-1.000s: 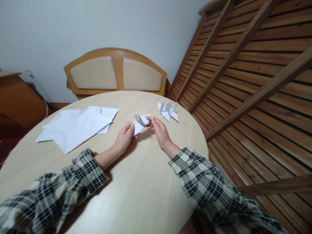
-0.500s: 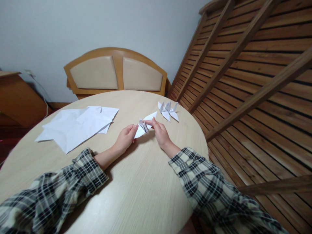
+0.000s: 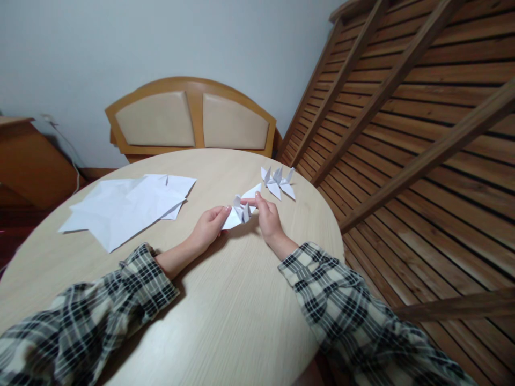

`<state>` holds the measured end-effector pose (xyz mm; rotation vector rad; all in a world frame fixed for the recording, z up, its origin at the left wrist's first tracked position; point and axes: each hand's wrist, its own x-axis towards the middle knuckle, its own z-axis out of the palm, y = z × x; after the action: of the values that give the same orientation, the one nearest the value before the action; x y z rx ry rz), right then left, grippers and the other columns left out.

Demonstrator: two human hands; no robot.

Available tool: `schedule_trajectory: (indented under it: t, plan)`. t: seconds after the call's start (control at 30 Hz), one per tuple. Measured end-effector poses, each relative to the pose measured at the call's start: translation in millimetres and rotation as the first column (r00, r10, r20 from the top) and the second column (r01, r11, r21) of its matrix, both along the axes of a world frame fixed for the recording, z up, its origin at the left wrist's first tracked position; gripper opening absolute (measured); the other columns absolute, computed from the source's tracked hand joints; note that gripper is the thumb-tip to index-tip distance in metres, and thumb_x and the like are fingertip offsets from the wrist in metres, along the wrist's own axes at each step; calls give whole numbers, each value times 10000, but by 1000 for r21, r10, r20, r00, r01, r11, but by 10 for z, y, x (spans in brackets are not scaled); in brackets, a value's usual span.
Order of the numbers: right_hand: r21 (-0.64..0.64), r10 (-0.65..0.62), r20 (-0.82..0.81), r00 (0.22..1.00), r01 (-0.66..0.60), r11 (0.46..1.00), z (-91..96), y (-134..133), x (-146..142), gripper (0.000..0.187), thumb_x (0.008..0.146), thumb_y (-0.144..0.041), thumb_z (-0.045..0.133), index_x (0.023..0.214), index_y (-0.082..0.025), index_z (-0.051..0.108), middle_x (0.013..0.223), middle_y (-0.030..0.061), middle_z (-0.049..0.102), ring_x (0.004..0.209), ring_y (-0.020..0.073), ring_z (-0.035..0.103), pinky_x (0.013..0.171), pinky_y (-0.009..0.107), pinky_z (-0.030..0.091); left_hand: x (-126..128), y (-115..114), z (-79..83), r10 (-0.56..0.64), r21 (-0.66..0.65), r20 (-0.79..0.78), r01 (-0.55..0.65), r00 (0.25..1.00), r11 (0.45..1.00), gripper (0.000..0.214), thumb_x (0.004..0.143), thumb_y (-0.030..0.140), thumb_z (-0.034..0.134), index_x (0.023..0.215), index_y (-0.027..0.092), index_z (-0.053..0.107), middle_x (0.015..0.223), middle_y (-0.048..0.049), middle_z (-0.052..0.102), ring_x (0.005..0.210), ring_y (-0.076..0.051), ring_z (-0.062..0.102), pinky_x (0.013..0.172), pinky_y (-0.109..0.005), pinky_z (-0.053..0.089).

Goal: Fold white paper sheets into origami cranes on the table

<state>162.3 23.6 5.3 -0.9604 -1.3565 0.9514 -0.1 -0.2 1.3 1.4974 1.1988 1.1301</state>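
A white folded paper crane [image 3: 242, 212] is held between my two hands, just above the table, with its wings spread to either side. My left hand [image 3: 209, 226] pinches the near left wing between thumb and fingers. On the other side, my right hand [image 3: 267, 217] grips the far right wing, its thumb up and its index finger reaching to the crane's middle. Beyond my right hand, several finished-looking white paper cranes [image 3: 277, 182] stand close together on the table.
The round pale wooden table [image 3: 225, 300] carries a spread of loose white paper sheets [image 3: 132, 201] at the left. Behind it stands a padded headboard [image 3: 193, 118]. A slatted wooden frame [image 3: 406, 139] leans along the right side. At far left is a wooden cabinet [image 3: 32, 161].
The crane's middle has opened out and tilted, showing more of its folds. My right hand has shifted slightly to the right; my left thumb moved a little along its wing.
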Motion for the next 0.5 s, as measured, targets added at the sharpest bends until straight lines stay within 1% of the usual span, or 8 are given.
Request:
schedule_trajectory:
  t: [0.23,0.5]
  plan:
    - [7,-24,-22,999,24,1000,10,3,1,532,926,-585,418,757,-228,775,868,77,774,952,233,701,1039,451,421,19,-6,27,-6,-29,26,7,1000,1000,369,874,476,512,639,192,530,494,38,426,417,-99,339,376,-236,240]
    - [27,-27,-35,999,28,999,-27,33,23,517,940,-577,424,779,-238,780,881,74,775,948,234,702,1045,454,422,4,26,-40,13,-28,21,-13,1000,1000,363,886,467,516,642,199,539,512,22,452,423,-103,368,374,-245,255]
